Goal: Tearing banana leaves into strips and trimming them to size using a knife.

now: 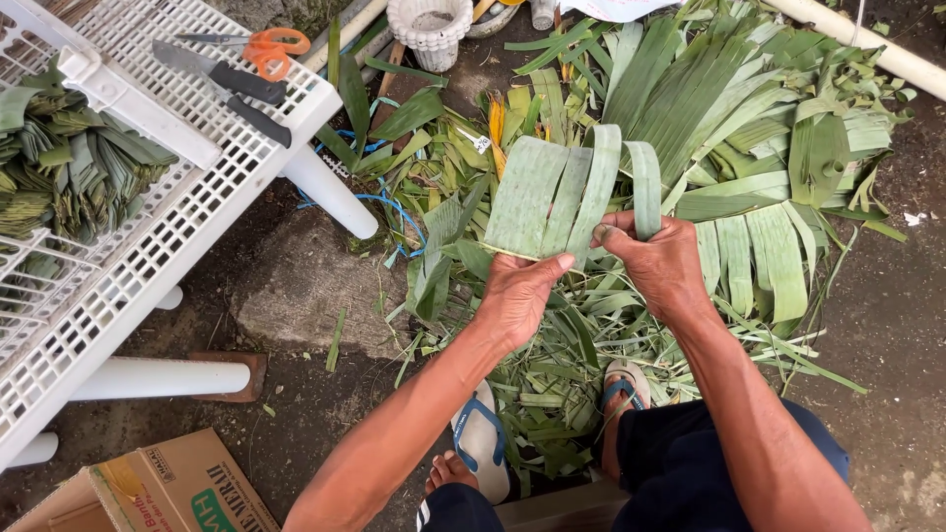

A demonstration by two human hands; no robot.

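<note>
My left hand [517, 296] and my right hand [658, 261] both grip a fan of flat green leaf strips [562, 192], held up over the ground. The left thumb presses the bottom edge of the wide strips. The right thumb and fingers pinch the narrower strips at the right, one of which curls over at the top. Under the hands lies a heap of cut green leaves [729, 128] and scraps.
A white slatted plastic table [168, 227] stands at left with folded leaf bundles [69, 167], orange-handled scissors [266, 49] and two black-handled knives [232, 89]. A cardboard box [168, 488] sits at the bottom left. My sandalled feet [483, 443] rest on dark dirt ground.
</note>
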